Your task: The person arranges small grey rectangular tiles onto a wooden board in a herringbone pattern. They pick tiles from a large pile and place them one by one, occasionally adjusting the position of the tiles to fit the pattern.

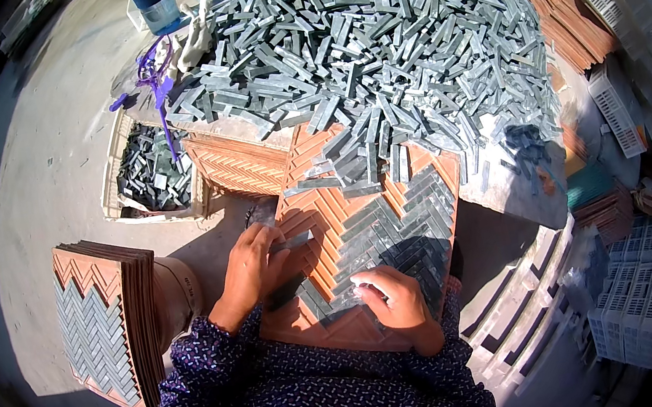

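A terracotta-coloured herringbone mould tray [308, 200] leans in front of me, its slots partly filled with grey-green stone strips [382, 233]. Between the fingers of my left hand [249, 268], over the tray's left side, is a single stone strip [293, 241]. My right hand [399, 301] is curled over the lower right part, just above the laid strips. Its thumb and fingers are pinched together; whatever lies between them is too small to make out. Several loose strips [351, 148] rest across the tray's upper end.
A large heap of stone strips [368, 35] covers the table beyond the tray. At the left stand a crate of dark pieces [154, 167] and a stack of mould trays [98, 325]. White plastic crates [638, 290] and a slatted pallet [520, 300] are on the right.
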Available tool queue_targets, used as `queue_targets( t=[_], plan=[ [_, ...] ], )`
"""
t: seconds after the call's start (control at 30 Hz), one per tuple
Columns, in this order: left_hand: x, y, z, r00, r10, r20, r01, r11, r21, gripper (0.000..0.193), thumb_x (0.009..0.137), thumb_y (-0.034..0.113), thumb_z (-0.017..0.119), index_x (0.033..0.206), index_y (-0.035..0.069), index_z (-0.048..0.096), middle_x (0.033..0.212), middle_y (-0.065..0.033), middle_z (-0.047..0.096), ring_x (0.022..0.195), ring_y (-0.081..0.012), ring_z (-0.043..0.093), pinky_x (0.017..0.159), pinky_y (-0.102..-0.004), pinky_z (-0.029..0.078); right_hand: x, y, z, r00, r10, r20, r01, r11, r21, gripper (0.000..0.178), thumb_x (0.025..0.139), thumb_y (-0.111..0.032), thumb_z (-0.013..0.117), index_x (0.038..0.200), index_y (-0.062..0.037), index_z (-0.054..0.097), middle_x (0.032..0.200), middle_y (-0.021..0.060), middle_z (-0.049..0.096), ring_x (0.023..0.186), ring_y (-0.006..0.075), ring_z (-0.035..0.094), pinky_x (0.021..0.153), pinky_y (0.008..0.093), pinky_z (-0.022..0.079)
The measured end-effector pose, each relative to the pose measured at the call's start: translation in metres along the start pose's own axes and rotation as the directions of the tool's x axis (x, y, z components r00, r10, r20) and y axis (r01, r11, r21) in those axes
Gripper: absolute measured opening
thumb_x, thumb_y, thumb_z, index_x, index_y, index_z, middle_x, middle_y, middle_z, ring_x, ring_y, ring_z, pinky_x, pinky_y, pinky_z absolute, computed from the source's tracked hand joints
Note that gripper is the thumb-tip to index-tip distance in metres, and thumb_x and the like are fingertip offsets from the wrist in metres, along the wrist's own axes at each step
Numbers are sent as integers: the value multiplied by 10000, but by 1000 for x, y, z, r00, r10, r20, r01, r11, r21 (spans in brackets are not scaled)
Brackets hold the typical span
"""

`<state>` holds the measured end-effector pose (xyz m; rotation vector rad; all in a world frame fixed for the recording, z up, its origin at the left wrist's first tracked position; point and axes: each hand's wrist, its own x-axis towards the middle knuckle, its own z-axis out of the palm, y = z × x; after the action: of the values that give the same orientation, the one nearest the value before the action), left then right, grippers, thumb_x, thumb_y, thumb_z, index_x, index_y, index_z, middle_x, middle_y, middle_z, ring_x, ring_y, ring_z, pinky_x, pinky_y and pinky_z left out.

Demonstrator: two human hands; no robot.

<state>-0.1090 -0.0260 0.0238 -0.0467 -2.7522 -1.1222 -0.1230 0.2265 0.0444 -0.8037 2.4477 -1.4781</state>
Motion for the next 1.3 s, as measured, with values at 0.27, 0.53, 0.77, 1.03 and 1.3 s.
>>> queue_targets(
  t=[0.27, 0.53, 0.77, 1.03, 1.3],
  plan=[
    [-50, 12, -10, 987, -158, 35, 159, 987, -36, 180, 755, 37, 701, 921, 32, 631, 917, -137, 623, 834, -357, 627, 712, -391, 519, 2, 0, 2, 1000, -15, 10, 14, 999, 33, 182, 828, -42, 660, 1006, -21, 629, 888, 151, 647, 775, 330, 644, 657, 367, 512],
    [-50, 16, -4, 986, -160, -52, 161, 987, 13, 114, 774, 46, 693, 882, 32, 660, 849, -135, 619, 732, -349, 630, 640, -395, 513, -2, 1, 0, 1000, 14, -1, -14, 1000, 19, 181, 829, -44, 659, 1007, -21, 631, 889, 161, 643, 793, 334, 637, 675, 377, 508],
    [-46, 15, 3, 984, -134, -117, 136, 991, 13, 81, 755, 7, 687, 825, 25, 652, 803, -132, 600, 738, -337, 610, 648, -380, 492, -1, -1, 0, 1000, -5, 8, 5, 1000, 18, 175, 829, -42, 658, 1000, -14, 634, 884, 154, 648, 780, 332, 639, 668, 373, 510],
    [-45, 10, 14, 994, -19, -105, 25, 998, 50, 81, 748, 6, 681, 824, 23, 659, 804, -116, 610, 772, -320, 605, 676, -384, 493, -3, 0, 2, 999, 30, 16, -30, 999, 16, 170, 827, -43, 662, 995, -22, 638, 882, 152, 650, 784, 326, 642, 671, 372, 512],
    [13, 3, 1, 998, 54, -12, -54, 998, 37, 186, 748, 80, 698, 916, 21, 642, 887, -116, 611, 845, -334, 593, 735, -385, 499, 2, 2, 8, 998, -65, -2, 65, 996, -57, 189, 797, 3, 689, 981, -20, 652, 852, 129, 657, 723, 247, 660, 610, 303, 515]
  ],
)
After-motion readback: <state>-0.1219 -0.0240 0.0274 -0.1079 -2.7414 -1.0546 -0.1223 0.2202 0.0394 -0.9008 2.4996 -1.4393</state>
